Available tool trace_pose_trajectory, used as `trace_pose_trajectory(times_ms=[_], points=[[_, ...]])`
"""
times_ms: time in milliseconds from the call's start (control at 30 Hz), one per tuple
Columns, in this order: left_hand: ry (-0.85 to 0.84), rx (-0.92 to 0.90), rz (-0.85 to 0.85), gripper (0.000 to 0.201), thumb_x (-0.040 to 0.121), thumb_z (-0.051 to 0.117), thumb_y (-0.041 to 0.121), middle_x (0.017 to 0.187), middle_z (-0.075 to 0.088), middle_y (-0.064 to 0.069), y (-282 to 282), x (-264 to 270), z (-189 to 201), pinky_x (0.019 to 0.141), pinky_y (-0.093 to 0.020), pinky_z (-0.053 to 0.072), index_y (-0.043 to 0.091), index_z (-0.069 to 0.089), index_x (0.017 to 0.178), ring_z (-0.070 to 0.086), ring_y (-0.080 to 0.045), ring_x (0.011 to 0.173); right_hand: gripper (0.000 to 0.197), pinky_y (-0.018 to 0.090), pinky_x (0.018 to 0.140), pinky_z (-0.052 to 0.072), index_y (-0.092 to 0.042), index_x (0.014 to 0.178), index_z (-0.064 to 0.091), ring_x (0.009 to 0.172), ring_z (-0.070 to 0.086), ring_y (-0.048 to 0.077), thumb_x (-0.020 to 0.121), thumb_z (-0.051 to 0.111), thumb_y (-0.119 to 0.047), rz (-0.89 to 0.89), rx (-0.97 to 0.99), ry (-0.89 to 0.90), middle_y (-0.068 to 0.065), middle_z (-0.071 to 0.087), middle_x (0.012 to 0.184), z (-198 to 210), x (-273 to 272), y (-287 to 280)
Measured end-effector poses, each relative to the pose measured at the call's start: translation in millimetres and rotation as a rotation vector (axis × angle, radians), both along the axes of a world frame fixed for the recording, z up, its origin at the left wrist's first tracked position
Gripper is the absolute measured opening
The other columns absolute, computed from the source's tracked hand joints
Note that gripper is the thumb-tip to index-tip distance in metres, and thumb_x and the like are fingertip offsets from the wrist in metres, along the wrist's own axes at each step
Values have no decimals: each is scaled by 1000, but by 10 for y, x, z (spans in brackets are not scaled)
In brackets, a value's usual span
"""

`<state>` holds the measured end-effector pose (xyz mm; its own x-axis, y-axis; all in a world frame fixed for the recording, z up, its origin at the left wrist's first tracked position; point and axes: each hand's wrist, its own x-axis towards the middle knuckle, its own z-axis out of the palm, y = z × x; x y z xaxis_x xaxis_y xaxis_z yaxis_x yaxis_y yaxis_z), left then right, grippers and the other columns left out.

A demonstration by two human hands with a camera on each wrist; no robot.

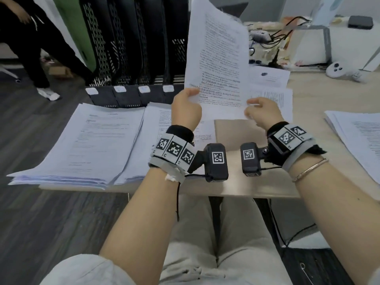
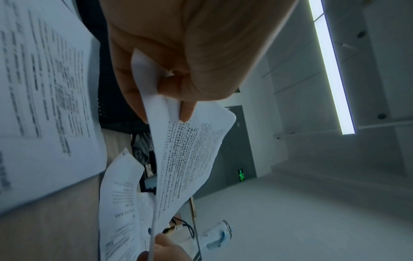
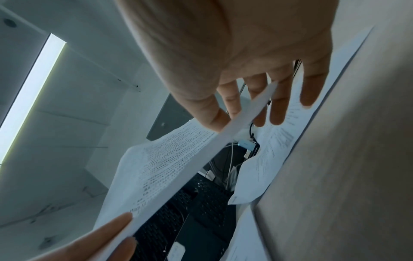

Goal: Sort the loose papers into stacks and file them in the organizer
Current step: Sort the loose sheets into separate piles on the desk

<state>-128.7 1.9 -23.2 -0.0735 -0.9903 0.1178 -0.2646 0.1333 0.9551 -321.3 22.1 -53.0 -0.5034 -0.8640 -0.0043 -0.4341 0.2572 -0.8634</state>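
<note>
I hold one printed sheet [image 1: 218, 58] upright over the table, in front of the black mesh organizer [image 1: 133, 38]. My left hand [image 1: 192, 93] pinches its lower left corner; the left wrist view shows thumb and fingers of the left hand [image 2: 170, 98] closed on the sheet [image 2: 187, 159]. My right hand [image 1: 249, 108] holds the lower right corner. In the right wrist view the thumb of the right hand [image 3: 241, 114] lies on the printed side of the sheet [image 3: 170, 159], with the fingers [image 3: 279, 109] spread behind it. Two thick paper stacks [image 1: 92, 145] [image 1: 152, 128] lie at the left.
Another paper stack [image 1: 357, 140] lies at the table's right edge. Loose sheets [image 1: 269, 79] sit behind my right hand. Cables and a power strip [image 1: 261, 36] clutter the back right, near a white controller [image 1: 337, 68]. A person in black [image 1: 30, 38] stands at the far left.
</note>
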Motion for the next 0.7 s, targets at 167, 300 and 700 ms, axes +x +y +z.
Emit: trace_pose_trajectory(times_ms=[167,300,700], points=[[-29,21,4,62,76,30,-16,131,53,-4,22,315,-32,100,-38,47,10,56,127,53,-22,119,50,30,81,51,-16,105,69,105,60,23,77,39,13,-20,-128,-46,8,63,119,-25,197,-181],[-95,54,-15,62,78,29,-15,134,52,-2,29,553,-39,90,-23,47,10,54,129,51,-15,115,56,14,63,47,-20,100,68,97,59,19,74,35,16,6,-173,-72,6,62,108,42,396,-330],[97,61,311,59,80,26,-15,119,49,1,-94,1281,-45,103,-30,42,11,50,128,48,-16,117,21,23,58,50,-21,87,65,70,62,10,90,50,-7,209,-222,-233,1,63,86,174,926,-574]])
